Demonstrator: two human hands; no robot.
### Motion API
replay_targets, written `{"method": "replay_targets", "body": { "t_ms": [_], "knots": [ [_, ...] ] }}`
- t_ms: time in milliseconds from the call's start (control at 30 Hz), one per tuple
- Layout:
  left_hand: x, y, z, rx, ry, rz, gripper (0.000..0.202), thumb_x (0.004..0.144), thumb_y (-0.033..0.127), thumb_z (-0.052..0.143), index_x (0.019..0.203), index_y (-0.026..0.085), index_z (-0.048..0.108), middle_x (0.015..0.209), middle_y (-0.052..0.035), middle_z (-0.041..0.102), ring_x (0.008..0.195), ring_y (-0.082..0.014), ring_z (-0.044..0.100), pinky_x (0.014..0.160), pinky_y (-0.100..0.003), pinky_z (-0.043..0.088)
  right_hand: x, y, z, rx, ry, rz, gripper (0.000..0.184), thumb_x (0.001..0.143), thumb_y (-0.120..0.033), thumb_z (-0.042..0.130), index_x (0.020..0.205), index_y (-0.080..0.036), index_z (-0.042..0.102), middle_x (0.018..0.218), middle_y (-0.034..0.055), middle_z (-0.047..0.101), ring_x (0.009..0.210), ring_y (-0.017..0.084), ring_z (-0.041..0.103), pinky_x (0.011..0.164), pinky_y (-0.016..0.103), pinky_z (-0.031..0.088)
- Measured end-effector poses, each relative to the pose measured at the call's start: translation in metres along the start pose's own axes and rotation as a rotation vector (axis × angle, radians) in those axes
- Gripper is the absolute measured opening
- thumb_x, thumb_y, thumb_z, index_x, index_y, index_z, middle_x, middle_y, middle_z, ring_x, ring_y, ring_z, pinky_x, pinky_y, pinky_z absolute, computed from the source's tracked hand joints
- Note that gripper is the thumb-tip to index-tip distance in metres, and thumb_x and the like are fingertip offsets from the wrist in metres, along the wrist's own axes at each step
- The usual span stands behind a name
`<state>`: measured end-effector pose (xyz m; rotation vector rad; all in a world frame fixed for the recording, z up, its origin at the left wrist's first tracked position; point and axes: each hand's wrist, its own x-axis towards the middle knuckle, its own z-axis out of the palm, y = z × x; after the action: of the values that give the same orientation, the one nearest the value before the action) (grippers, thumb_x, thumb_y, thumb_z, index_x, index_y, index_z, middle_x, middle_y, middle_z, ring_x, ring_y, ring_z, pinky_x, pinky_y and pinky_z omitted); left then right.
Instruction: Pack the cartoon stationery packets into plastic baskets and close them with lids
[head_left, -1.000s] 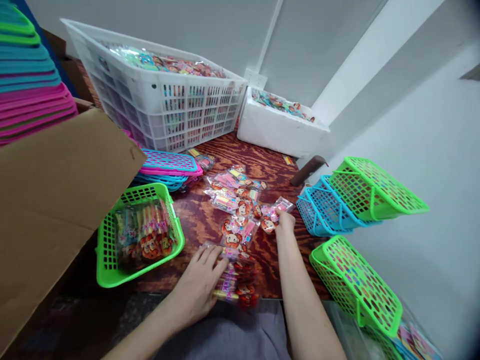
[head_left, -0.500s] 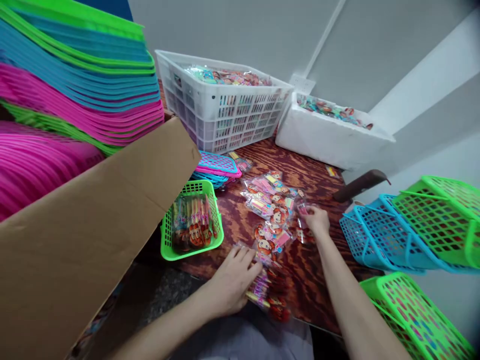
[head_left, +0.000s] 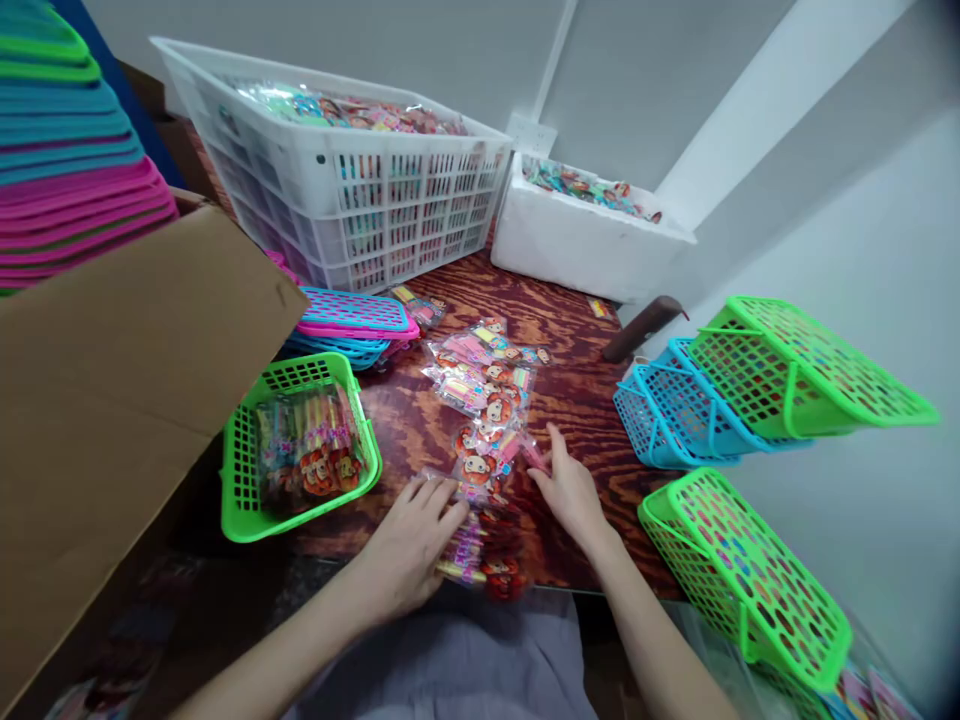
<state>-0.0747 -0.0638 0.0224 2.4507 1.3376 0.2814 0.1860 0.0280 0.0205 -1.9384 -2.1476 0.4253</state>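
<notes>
My left hand (head_left: 416,535) lies over several clear packets (head_left: 466,548) with yellow sticks, purple print and red-haired cartoon heads, its fingers curled round their left side near the table's front edge. Between the thumb and fingers of my right hand (head_left: 574,500) is the edge of a small clear packet with a pink piece (head_left: 533,453) inside. Both hands are beside a loose pile of clear cartoon packets (head_left: 480,385) in the middle of the table. To the left, a green basket (head_left: 367,455) holds similar packets standing in a row.
A cardboard box (head_left: 142,380) with stacked coloured baskets (head_left: 67,190) fills the left side. Behind stand a white crate (head_left: 322,190) and a white foam box (head_left: 585,240), both full of packets. Blue baskets (head_left: 679,410) and green baskets (head_left: 750,570) lie at the right, near a dark brown bar (head_left: 641,330).
My right hand has come from the pile's right side nearer to my left hand, with the pink packet at its fingers. My left hand stays on its packets. The view has shifted.
</notes>
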Motion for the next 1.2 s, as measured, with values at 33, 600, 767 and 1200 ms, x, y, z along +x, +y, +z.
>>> {"method": "replay_targets", "body": {
  "t_ms": [33,600,767,1200],
  "knots": [
    [0.001,0.000,-0.001,0.004,-0.002,0.003,0.059,0.073,0.020,0.061,0.131,0.018,0.050,0.140,-0.0144,0.047,0.130,-0.0318,0.041,0.115,-0.048,0.025,0.000,0.001,-0.001,-0.019,-0.019,0.008,0.049,0.085,-0.022,0.058,0.133,-0.023,0.054,0.087,0.0053,0.072,0.079,0.024,0.067,0.072,0.030,0.044],
    [0.002,-0.001,-0.004,-0.007,0.010,0.149,0.068,0.069,0.014,0.064,0.135,0.020,0.045,0.154,-0.0160,0.032,0.146,-0.0318,0.024,0.122,-0.052,0.018,0.001,-0.066,0.012,0.288,-0.342,-0.353,0.025,0.093,-0.023,0.050,0.107,-0.024,0.071,0.108,0.0049,0.073,0.101,0.020,0.065,0.089,0.029,0.045],
    [-0.007,-0.006,0.004,-0.030,0.164,0.126,0.071,0.080,0.013,0.062,0.145,0.024,0.036,0.162,-0.0144,0.018,0.152,-0.0322,0.007,0.122,-0.059,0.014,-0.005,-0.061,-0.001,0.511,-0.450,-0.287,0.050,0.097,-0.046,0.049,0.142,-0.026,0.050,0.141,0.0069,0.059,0.129,0.025,0.055,0.108,0.039,0.040],
    [-0.008,-0.002,0.015,-0.248,0.107,-0.084,0.107,0.069,0.006,0.062,0.158,0.023,0.004,0.164,-0.0141,0.011,0.152,-0.0293,0.007,0.123,-0.053,0.021,-0.060,-0.099,0.035,-0.222,-0.287,-0.462,0.091,0.059,-0.026,0.079,0.143,-0.011,0.047,0.144,0.0295,0.046,0.131,0.047,0.043,0.104,0.061,0.037]
  ]
}}
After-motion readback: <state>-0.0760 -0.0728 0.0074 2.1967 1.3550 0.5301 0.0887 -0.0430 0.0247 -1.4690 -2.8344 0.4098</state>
